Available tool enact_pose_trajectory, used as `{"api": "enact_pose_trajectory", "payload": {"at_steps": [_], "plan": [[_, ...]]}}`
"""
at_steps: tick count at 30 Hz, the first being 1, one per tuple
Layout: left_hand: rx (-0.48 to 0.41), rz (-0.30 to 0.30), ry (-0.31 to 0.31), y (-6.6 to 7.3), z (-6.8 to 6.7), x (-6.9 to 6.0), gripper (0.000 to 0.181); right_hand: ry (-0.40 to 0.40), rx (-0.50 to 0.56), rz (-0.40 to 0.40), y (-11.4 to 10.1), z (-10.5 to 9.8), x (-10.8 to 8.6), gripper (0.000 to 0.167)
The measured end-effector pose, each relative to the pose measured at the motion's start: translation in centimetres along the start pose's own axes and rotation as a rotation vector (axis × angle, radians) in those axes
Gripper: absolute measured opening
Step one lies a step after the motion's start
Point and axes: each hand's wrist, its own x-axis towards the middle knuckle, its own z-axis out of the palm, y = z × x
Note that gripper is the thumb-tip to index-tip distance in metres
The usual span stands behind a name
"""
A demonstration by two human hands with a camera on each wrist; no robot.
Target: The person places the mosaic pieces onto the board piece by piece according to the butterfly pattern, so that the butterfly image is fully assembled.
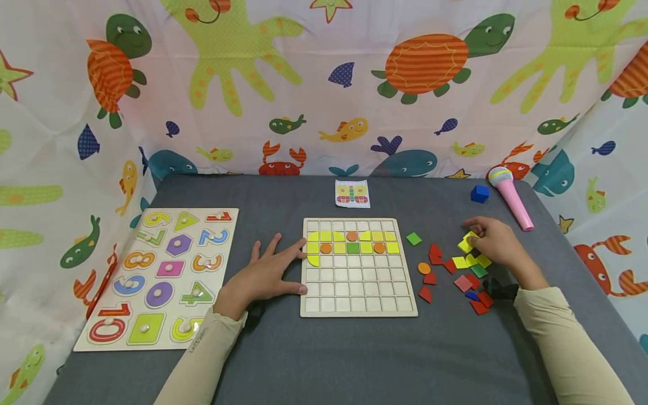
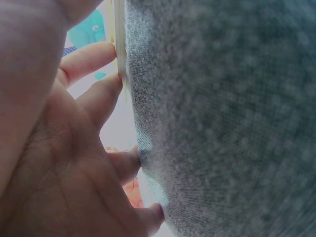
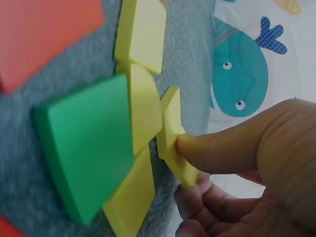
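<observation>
A wooden grid board (image 1: 358, 289) lies in the middle of the table, its upper rows filled with yellow, orange and green tiles. My left hand (image 1: 268, 274) is spread beside it, fingertips and thumb touching its left edge. To the right of the board, my right hand (image 1: 493, 243) pinches a yellow tile (image 3: 186, 165) between thumb and fingers. Another yellow piece seems to adjoin it; I cannot tell whether that one is held too. Under the hand are more yellow tiles (image 1: 460, 262) and a green tile (image 3: 89, 148).
Red tiles (image 1: 429, 278), an orange disc (image 1: 423, 268) and a green tile (image 1: 414, 239) lie right of the board. A picture card (image 1: 352, 194) sits behind it. A number puzzle (image 1: 169, 269) occupies the left. A blue cube (image 1: 480, 194) and pink microphone (image 1: 513, 202) lie back right.
</observation>
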Motion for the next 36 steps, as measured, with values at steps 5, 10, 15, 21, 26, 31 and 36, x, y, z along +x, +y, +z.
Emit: {"api": "enact_pose_trajectory", "payload": {"at_steps": [5,10,15,21,26,31,36], "plan": [[0.001,0.005,0.002,0.0,0.1,0.1,0.106,0.015,0.012,-0.055,-1.0,0.4,-0.1,0.022],[0.004,0.012,0.007,-0.2,0.1,0.1,0.106,0.043,0.002,-0.119,-2.7,1.1,0.1,0.014],[0.006,0.011,0.006,-0.2,0.0,0.1,0.106,0.028,0.09,-0.139,-5.4,2.0,0.2,0.012],[0.007,0.003,0.0,-0.2,0.0,0.2,0.107,-0.031,0.27,-0.186,-8.6,3.5,0.7,0.009],[0.011,-0.001,-0.002,-0.2,0.0,0.1,0.107,-0.102,0.394,-0.225,-11.6,5.0,1.2,0.012],[0.016,0.001,0.001,-0.2,0.1,0.1,0.107,-0.154,0.401,-0.342,-14.1,6.5,1.9,0.019],[0.015,0.003,0.003,-0.3,0.1,0.2,0.106,-0.199,0.408,-0.396,-16.3,7.7,2.5,0.016]]}}
